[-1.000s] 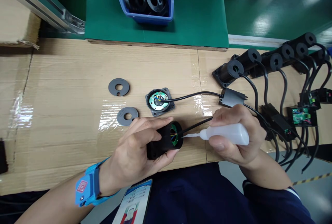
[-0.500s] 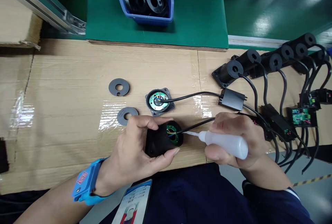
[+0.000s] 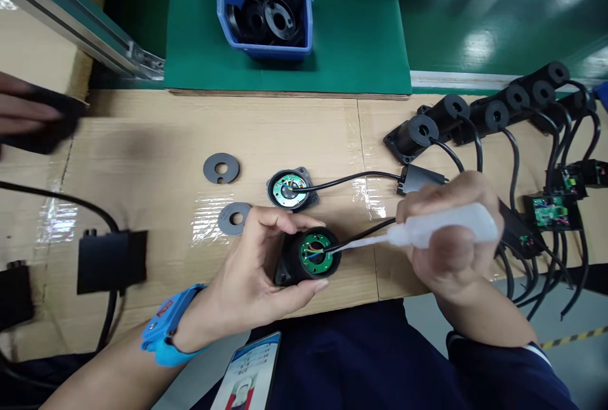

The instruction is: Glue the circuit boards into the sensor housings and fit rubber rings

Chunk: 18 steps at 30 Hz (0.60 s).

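My left hand [image 3: 256, 270] is wrapped round a black cylindrical housing [image 3: 304, 261], tilted so its open end shows a green round circuit board [image 3: 316, 253] with coloured wires. My right hand [image 3: 451, 239] grips a translucent white squeeze bottle [image 3: 446, 223]; its thin nozzle tip touches the circuit board's right side. A black cable runs from the housing under my right hand. A blue strap sits on my left wrist [image 3: 171, 327].
A second open housing [image 3: 291, 188] with its cable and two grey washers [image 3: 221, 168] [image 3: 234, 217] lie on the cardboard surface [image 3: 156, 144]. A blue bin [image 3: 265, 1] of black discs stands at the back. Several cabled cylinders [image 3: 475, 118] line the right. Another person's hand [image 3: 23, 115] and a black box [image 3: 111, 259] show at left.
The housing has turned its open end more toward me and the bottle has risen, nozzle on the board. Another person's hand and a black cabled box have come in at the left.
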Motion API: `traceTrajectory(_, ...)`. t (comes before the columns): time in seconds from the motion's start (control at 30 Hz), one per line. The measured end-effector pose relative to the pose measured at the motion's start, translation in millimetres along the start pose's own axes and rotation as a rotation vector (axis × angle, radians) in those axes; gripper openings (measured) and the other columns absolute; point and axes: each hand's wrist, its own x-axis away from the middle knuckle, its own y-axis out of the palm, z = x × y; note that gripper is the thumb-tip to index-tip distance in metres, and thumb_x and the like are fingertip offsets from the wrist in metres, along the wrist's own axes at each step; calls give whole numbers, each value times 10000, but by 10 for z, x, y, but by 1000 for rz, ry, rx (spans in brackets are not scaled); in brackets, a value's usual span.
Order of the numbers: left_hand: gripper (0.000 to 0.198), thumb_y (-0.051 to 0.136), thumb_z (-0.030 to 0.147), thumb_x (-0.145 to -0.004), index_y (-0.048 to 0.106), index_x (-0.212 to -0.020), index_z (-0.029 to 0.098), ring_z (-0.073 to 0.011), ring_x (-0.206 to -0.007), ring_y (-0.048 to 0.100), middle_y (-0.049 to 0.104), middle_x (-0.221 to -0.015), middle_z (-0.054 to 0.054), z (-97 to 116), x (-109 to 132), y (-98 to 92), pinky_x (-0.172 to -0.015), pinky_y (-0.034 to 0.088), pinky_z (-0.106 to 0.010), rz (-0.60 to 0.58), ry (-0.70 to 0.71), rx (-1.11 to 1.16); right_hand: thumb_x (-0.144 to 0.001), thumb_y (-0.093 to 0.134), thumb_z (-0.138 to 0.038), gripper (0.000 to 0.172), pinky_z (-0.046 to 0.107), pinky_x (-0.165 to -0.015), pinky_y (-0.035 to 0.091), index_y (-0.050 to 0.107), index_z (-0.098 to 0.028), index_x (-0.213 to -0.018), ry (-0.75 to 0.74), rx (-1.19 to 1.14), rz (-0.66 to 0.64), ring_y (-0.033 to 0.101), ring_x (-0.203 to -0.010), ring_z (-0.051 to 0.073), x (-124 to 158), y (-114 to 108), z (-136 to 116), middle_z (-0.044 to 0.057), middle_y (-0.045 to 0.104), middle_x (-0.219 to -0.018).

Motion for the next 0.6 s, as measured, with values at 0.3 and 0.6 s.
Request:
traceTrajectory(0.3, 546, 755, 41, -793, 389, -1136, 258, -236, -1277, 623, 621, -1344, -120, -47, 50, 26, -973, 597, -353, -40, 3, 81, -858, 783, -366, 288, 234, -500, 414, 557, -221, -754, 179, -203, -107, 496, -544, 76, -174, 173, 5, -63, 571, -662)
traceTrajectory(0.6, 537, 725, 13, -805, 388, -1139, 265, -207, -1212, 648, 623, -1291, -96, -55, 34, 67, -965, 608, -364, -62, 2, 92, -837, 804, -282, 290, 197, -474, 361, 532, -211, -763, 171, -174, -212, 478, -529, 47, -156, 181, -24, -98, 546, -630)
